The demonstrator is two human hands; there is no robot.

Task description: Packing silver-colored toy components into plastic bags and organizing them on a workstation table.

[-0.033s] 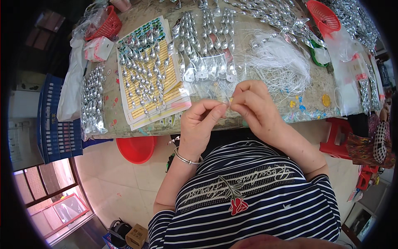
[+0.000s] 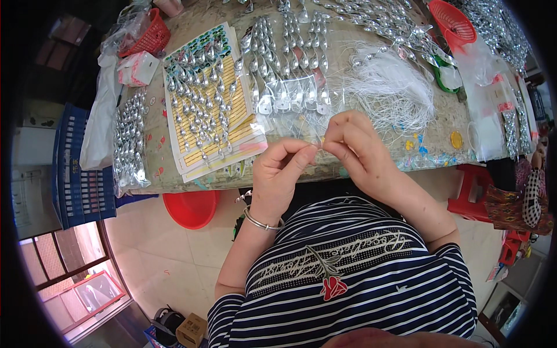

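Note:
My left hand (image 2: 277, 171), with a silver bangle at its wrist, pinches thumb against index finger just over the table's near edge. Close beside it, almost tip to tip, my right hand (image 2: 360, 145) is also closed in a pinch. Between the fingertips a thin pale thread (image 2: 319, 142) is barely visible; its ends are hidden or too fine to follow. Beyond the hands lie silver twisted spiral ornaments (image 2: 284, 52) in rows, their lower ends on clear plastic (image 2: 290, 95). A loose heap of white thread (image 2: 391, 87) lies beyond my right hand.
More silver spirals lie on patterned paper sheets (image 2: 243, 124) and in a strip (image 2: 129, 139) at left. Red baskets (image 2: 452, 23) stand at the far corners. A blue crate (image 2: 87, 174) is left of the table, a red basin (image 2: 190, 209) below, a red stool (image 2: 470, 194) right.
My right hand's fingers have shifted very slightly upward; the left hand keeps its place and both remain pinched. Nothing else has visibly moved.

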